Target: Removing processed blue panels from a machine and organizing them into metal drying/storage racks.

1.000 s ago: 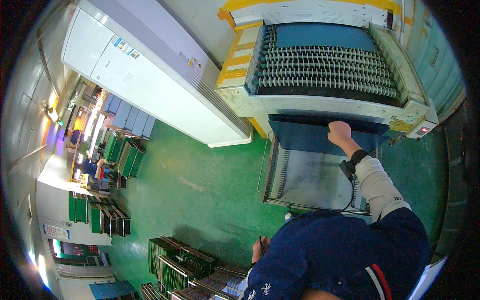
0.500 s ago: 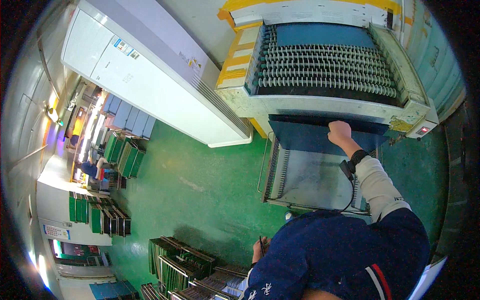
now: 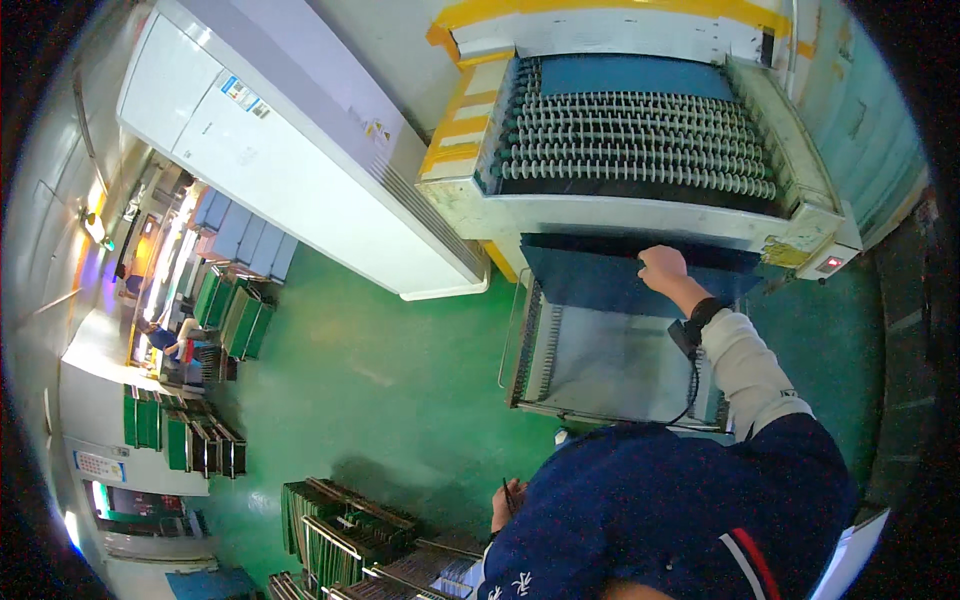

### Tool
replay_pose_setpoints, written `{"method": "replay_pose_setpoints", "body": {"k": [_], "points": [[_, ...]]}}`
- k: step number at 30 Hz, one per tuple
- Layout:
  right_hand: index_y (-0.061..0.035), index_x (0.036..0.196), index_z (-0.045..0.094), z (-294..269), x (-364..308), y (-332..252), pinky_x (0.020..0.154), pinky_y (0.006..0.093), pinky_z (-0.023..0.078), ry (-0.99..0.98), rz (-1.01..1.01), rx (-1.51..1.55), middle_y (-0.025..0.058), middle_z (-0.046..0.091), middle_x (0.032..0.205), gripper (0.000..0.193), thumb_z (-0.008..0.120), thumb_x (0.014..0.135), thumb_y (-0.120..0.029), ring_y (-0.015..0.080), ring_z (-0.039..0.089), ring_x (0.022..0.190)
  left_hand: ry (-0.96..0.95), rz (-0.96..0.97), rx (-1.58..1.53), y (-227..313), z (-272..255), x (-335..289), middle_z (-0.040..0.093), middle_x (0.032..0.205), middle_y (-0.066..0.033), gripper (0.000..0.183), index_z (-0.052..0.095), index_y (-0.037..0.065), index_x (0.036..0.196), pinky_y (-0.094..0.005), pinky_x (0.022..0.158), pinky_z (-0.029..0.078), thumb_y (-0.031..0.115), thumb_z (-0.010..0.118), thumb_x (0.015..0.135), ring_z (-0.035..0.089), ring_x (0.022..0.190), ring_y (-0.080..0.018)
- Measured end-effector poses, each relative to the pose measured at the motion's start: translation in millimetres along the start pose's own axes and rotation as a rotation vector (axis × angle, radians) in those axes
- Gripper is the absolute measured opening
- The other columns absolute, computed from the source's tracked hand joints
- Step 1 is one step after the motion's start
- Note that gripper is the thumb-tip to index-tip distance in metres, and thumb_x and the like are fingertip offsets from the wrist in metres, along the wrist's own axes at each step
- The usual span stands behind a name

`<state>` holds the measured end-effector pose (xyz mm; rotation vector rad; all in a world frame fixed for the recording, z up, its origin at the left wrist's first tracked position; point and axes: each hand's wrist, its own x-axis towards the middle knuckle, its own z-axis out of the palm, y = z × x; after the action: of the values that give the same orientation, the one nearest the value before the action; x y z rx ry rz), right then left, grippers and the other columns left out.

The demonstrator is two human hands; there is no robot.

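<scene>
Fingers of the right hand [image 3: 663,268] look curled and clamped on the top edge of a dark blue board [image 3: 575,278]. The board is just in front of the big roller machine [image 3: 630,212], at the far end of a metal rack [image 3: 615,365]. Holding it by the top likely keeps it standing up and keeps the hand off most of its flat face. The rack has little teeth along its sides, maybe so boards stand apart and do not rub. The left hand [image 3: 507,505] hangs low, near more racks [image 3: 333,537] full of boards. Something thin and dark is by its fingers, but I cannot tell if they are closed on it. A blue sheet [image 3: 635,77] lies at the back of the rollers, which seem to hold it up. Yellow tape [image 3: 450,152] is stuck on the machine, maybe to cover its edges. The tall white cabinet [image 3: 300,150] has a blue and white label [image 3: 243,95], and a paper [image 3: 100,466] with red marks hangs far off; their print is too small to read.
</scene>
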<state>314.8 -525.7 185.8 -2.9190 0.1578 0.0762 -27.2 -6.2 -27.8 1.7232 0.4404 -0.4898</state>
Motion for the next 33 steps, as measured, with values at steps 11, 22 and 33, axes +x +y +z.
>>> {"method": "replay_pose_setpoints", "body": {"k": [11,22,33], "points": [[-0.0093,0.093,0.068,-170.7,-40.0,-18.8,0.076,0.0447,0.049,0.219,-0.070,-0.048,0.0166,0.064,0.090,0.033,0.072,0.067,-0.029,0.0334,0.061,0.088,0.144,-0.264,-0.232,71.0,14.5,-17.8,0.067,0.092,-0.0152,0.034,0.057,-0.005,0.105,-0.0320,0.055,0.050,0.023,0.063,0.084,0.065,0.069,-0.0243],[-0.0040,0.105,0.063,-169.8,-37.7,110.7,0.085,0.0329,0.047,0.730,-0.127,0.467,0.0101,0.061,0.111,0.027,0.064,0.078,0.001,0.0233,0.059,0.095,-0.058,0.248,0.782,71.6,4.7,-0.4,0.067,0.088,-0.0147,0.025,0.060,-0.002,0.099,-0.0321,0.054,0.049,0.021,0.060,0.087,0.065,0.068,-0.0233],[-0.0051,0.083,0.056,-84.5,-1.7,51.6,0.072,0.0330,0.053,0.189,0.294,2.255,0.0065,0.056,0.084,0.009,0.064,0.084,-0.007,0.0203,0.056,0.075,0.040,-0.228,-0.061,52.8,6.4,14.8,0.066,0.082,-0.0128,0.029,0.060,-0.002,0.097,-0.0307,0.052,0.047,0.024,0.062,0.085,0.062,0.064,-0.0210]]}}
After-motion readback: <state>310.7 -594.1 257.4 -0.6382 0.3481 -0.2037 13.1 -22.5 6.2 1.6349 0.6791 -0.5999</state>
